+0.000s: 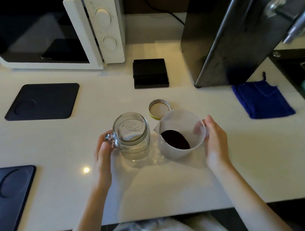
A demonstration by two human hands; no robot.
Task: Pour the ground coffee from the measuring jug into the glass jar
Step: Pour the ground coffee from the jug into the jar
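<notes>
A: On the left?
B: The left hand (pixel 104 151) grips the handle of the clear, ribbed glass jar (pixel 132 136), upright on the glossy white bench (pixel 236 155).
A: And right?
B: The right hand (pixel 214 140) clasps the translucent plastic measuring jug (pixel 181 133), dark ground coffee (pixel 175 139) heaped inside.

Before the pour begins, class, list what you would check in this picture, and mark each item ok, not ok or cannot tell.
1. Clear glass jar with handle open, gold-rimmed metal lid off: ok.
2. Jar empty: ok.
3. Left hand holding the jar's handle: ok.
4. Right hand gripping the translucent plastic measuring jug: ok.
5. Jug spout facing the jar: ok.
6. Dark ground coffee loose enough to flow: cannot tell.
</notes>
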